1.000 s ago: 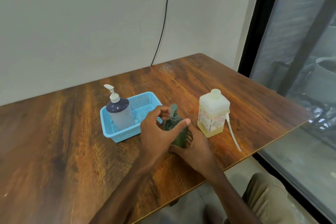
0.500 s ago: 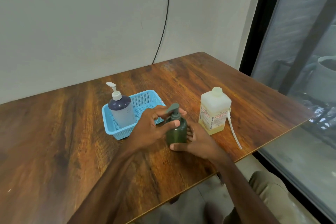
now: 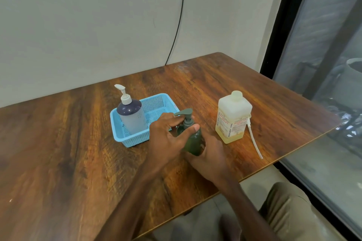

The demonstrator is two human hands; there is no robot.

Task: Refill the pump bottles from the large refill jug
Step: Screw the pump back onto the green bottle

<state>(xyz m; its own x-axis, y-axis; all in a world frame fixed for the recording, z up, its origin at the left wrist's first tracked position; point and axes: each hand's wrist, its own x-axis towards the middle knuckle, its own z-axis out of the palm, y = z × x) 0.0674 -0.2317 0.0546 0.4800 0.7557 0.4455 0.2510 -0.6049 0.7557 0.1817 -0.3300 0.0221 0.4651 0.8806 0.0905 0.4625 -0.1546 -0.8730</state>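
A dark green pump bottle (image 3: 193, 141) stands on the wooden table (image 3: 78, 152), just in front of the basket. My right hand (image 3: 210, 155) wraps its lower body from the right. My left hand (image 3: 166, 139) closes around its neck and pump collar, thumb across the shoulder. The green pump head points left. A white square refill jug (image 3: 232, 116), a little yellowish liquid at its bottom, stands capped to the right. A second pump bottle (image 3: 131, 115) with a dark top and a white pump stands in the blue basket (image 3: 135, 141).
A loose white pump tube (image 3: 254, 141) lies on the table beside the jug, near the right edge. A black cable runs down the wall behind. A glass window is at the right. My knee shows below the table's front edge.
The green pump head has turned from pointing away to pointing left under my left hand. My right hand has kept hold of the bottle's body.
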